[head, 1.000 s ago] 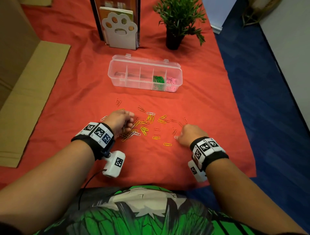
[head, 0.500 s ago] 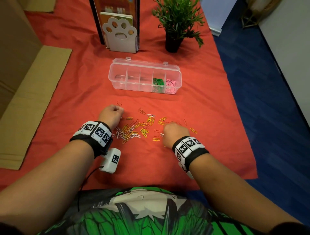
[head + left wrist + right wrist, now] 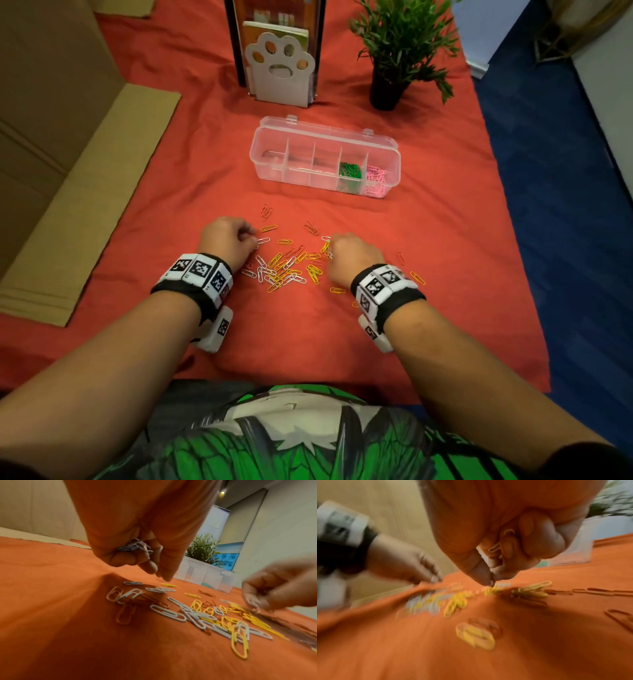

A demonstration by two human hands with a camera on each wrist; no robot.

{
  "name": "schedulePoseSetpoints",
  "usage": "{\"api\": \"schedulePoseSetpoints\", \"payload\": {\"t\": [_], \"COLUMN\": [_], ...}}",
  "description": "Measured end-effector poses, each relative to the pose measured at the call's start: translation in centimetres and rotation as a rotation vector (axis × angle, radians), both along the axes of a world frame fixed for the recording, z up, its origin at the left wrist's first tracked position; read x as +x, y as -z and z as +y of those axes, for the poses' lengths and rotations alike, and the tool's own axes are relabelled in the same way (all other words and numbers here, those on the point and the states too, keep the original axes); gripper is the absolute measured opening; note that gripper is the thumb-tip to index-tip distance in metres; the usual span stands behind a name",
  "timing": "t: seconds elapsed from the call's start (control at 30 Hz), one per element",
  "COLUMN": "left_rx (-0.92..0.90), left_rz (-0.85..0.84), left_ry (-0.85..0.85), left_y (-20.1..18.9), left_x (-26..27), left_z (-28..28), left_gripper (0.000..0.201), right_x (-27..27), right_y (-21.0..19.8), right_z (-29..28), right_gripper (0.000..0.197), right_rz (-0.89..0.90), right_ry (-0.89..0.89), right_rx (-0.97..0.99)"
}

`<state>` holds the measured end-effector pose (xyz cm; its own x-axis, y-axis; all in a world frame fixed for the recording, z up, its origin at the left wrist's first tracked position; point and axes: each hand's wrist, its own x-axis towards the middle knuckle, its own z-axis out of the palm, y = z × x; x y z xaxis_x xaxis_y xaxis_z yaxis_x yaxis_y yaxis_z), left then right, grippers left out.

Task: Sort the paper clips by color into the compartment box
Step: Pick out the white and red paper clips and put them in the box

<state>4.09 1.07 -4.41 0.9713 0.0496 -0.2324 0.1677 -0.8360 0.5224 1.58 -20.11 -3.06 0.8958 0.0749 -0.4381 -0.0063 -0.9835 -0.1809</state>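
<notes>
Loose white, yellow and red paper clips point(image 3: 287, 267) lie scattered on the red cloth between my hands. My left hand point(image 3: 251, 236) is at the pile's far left edge. It holds a bunch of white clips point(image 3: 135, 546) in its curled fingers, with thumb and forefinger down by a white clip point(image 3: 263, 241). My right hand point(image 3: 330, 250) is at the pile's right side. Yellow clips point(image 3: 508, 534) sit in its curled fingers, and its thumb and forefinger pinch down at the cloth. The clear compartment box point(image 3: 329, 128) stands open beyond, with green clips point(image 3: 350, 170) and pink clips point(image 3: 376, 176) in its two right compartments.
A paw-shaped bookend with books point(image 3: 279, 65) and a potted plant point(image 3: 394, 51) stand behind the box. Flattened cardboard point(image 3: 85, 192) lies at the left. The cloth's right edge drops to blue floor point(image 3: 565, 205). A few stray clips point(image 3: 417, 277) lie beside my right wrist.
My right hand has moved left from the scattered clips at the right to the pile's right side. My left hand has shifted from the pile's middle to its far left edge.
</notes>
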Motion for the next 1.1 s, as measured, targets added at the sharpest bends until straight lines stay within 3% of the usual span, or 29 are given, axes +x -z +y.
{"api": "schedulePoseSetpoints", "payload": {"t": [0.13, 0.27, 0.43, 0.57, 0.63, 0.73, 0.8, 0.87, 0.93, 1.0, 1.1], "left_rx": [0.125, 0.148, 0.154, 0.031, -0.07, -0.227, -0.501, -0.815, -1.007, -1.042, -0.771], "left_rz": [0.001, 0.004, 0.045, 0.019, 0.009, 0.096, 0.203, 0.305, 0.374, 0.401, 0.331], "left_ry": [0.157, 0.171, 0.173, 0.101, 0.019, -0.118, -0.278, -0.425, -0.489, -0.5, -0.414], "left_y": [0.7, 1.0, 1.5, 1.4, 1.0, 0.5, 0.1, -0.4, -1.0, -1.2, -0.5], "left_x": [0.1, 0.0, 0.1, 0.2, 0.5, 1.0, 1.3, 1.5, 1.6, 1.8, 1.9], "left_z": [-0.4, -0.5, -0.4, -0.3, -0.2, -0.2, -0.5, -0.8, -0.7, -0.6, -0.5], "left_gripper": [0.02, 0.014, 0.009, 0.005, 0.008, 0.012, 0.019, 0.029, 0.034, 0.034, 0.028], "right_x": [2.6, 3.5, 3.8, 3.7, 3.8, 4.1, 4.3, 4.4, 4.4, 4.4, 4.4], "right_y": [0.1, 0.5, 0.4, 0.1, 0.0, 0.1, 0.2, 0.1, 0.0, 0.0, -0.2], "right_z": [-1.7, -3.3, -3.9, -4.3, -4.3, -4.1, -4.0, -3.9, -3.9, -3.9, -3.9], "right_gripper": [0.008, 0.023, 0.021, 0.024, 0.024, 0.014, 0.009, 0.013, 0.023, 0.03, 0.025], "right_rz": [0.063, 0.21, 0.305, 0.389, 0.407, 0.274, 0.196, 0.186, 0.211, 0.257, 0.331], "right_ry": [0.323, 0.693, 0.734, 0.86, 0.877, 0.713, 0.648, 0.698, 0.755, 0.787, 0.921], "right_rx": [0.41, 0.925, 1.138, 1.357, 1.386, 1.026, 0.88, 1.004, 1.144, 1.21, 1.34]}}
